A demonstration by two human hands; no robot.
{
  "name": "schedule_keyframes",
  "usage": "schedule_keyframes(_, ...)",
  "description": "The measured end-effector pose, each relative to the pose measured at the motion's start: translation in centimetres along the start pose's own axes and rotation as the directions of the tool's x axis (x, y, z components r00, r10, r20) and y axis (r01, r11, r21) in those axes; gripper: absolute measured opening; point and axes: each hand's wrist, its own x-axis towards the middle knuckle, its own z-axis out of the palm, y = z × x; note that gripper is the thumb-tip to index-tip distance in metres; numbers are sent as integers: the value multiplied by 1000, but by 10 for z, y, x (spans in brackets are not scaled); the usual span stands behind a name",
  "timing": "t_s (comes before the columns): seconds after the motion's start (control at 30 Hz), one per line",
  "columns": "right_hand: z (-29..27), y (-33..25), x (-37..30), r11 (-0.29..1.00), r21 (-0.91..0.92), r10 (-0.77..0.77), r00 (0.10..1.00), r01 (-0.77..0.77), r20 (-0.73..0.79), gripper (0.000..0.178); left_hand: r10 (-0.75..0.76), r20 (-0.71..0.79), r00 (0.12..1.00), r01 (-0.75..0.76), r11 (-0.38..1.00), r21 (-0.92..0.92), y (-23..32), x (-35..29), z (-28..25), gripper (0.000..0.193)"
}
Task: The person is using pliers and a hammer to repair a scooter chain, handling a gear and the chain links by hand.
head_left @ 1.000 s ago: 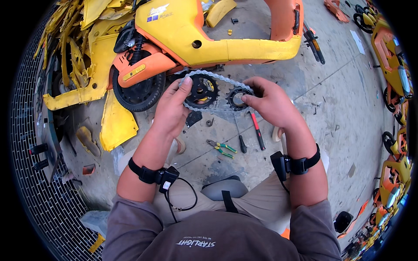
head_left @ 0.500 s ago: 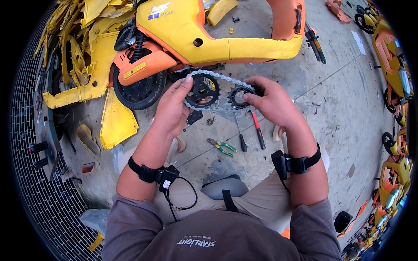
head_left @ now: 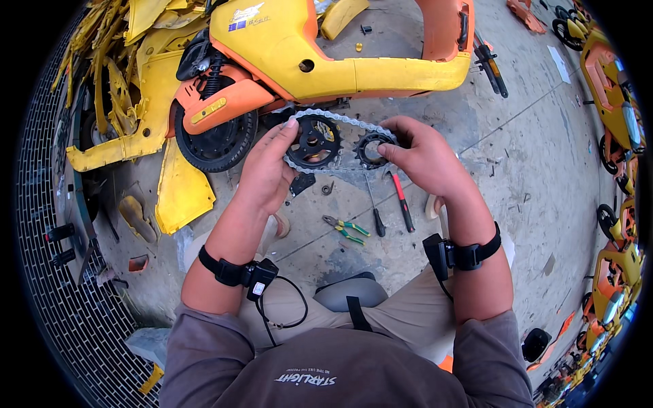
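Note:
Between my two hands a silver chain point(head_left: 348, 120) runs as a loop around two black toothed wheels. My left hand point(head_left: 270, 160) grips the large sprocket point(head_left: 332, 144) at its left edge, thumb on the chain. Its fingers behind the wheel are partly hidden. At the right, my right hand point(head_left: 425, 156) pinches the small sprocket point(head_left: 362, 148), with the thumb over its ring and the chain. The upper run of chain is bowed upward; the lower run hangs below the wheels. Both sprockets are held up above the concrete floor.
Beyond my hands lies a yellow and orange scooter point(head_left: 286, 58) with a black wheel. On the floor are green-handled pliers point(head_left: 347, 230), a screwdriver point(head_left: 378, 221) and a red-handled hammer point(head_left: 401, 202). Yellow body panels point(head_left: 129, 136) are piled left; more scooters point(head_left: 612, 102) line the right.
The hands and chain loop have shifted very slightly left in the picture, as has the scooter. The grip on both sprockets looks the same.

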Motion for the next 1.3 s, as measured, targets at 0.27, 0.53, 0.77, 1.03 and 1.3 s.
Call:
schedule_keyframes(0.27,0,0,0,1000,-29,-6,1000,6,-14,36,-15,-19,1000,15,1000,18,-1,0,-1,36)
schedule_keyframes(0.53,-1,-3,0,997,-75,24,1000,-23,5,33,-15,-40,999,16,1000,20,2,-4,4,34)
schedule_keyframes(0.77,-1,1,0,1000,17,10,1000,-10,-3,37,-11,-20,1000,11,1000,6,2,-4,4,33)
schedule_keyframes(1.03,8,-1,2,926,371,34,995,-68,96,53,-21,-11,1000,21,999,30,-2,-3,0,33)
schedule_keyframes(1.3,34,7,12,940,336,44,998,-58,49,76,4,-22,1000,-4,1000,3,-4,-2,4,32)
